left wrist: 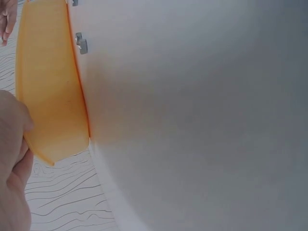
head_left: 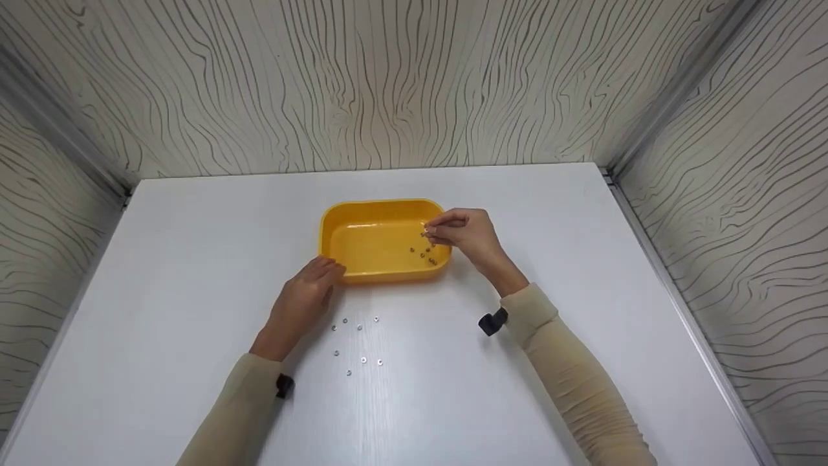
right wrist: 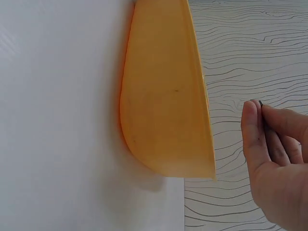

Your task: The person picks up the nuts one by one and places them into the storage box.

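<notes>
A yellow plastic basin (head_left: 372, 249) stands on the white table. My left hand (head_left: 307, 291) grips its near left corner, fingers over the rim and thumb outside, as the left wrist view also shows. Above the basin's right end, my right hand (head_left: 469, 234) pinches a small metal nut (right wrist: 261, 102) between thumb and fingertips; most of that nut is hidden by the fingers. Beneath this hand, several small nuts (head_left: 422, 255) lie on the basin floor towards the right. Several more loose nuts (head_left: 363, 360) are scattered on the table in front of the basin, right of my left forearm.
The white table (head_left: 194, 259) meets wood-grain patterned panels (head_left: 388, 84) at the back and sides. Metal rails (head_left: 686, 285) run along the side edges. A small black device (head_left: 493, 321) sits at the right wrist, another at the left.
</notes>
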{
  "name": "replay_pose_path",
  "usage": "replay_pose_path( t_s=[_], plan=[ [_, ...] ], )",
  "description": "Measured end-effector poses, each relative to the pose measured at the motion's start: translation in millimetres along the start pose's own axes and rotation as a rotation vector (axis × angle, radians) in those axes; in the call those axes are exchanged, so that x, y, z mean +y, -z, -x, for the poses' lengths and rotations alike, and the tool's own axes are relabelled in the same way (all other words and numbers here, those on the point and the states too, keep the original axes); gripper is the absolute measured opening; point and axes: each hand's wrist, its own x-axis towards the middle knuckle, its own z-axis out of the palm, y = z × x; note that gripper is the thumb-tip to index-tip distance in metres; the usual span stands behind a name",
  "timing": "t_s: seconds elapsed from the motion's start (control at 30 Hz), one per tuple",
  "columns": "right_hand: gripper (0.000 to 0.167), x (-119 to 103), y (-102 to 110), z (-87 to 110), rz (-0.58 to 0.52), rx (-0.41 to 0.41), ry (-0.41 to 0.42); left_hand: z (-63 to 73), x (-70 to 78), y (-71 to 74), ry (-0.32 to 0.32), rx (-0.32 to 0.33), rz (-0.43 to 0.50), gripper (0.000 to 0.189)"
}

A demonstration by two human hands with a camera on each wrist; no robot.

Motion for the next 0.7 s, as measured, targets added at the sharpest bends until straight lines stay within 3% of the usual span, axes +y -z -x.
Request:
replay_pose_path(
  t_s=[0.7],
  plan=[
    [0.018, 3.8, 5.9, -13.4, 0.116, 0.079, -0.062, -0.1, -1.2, -1.2, -0.018, -0.001, -0.010, 0.030]
  ],
)
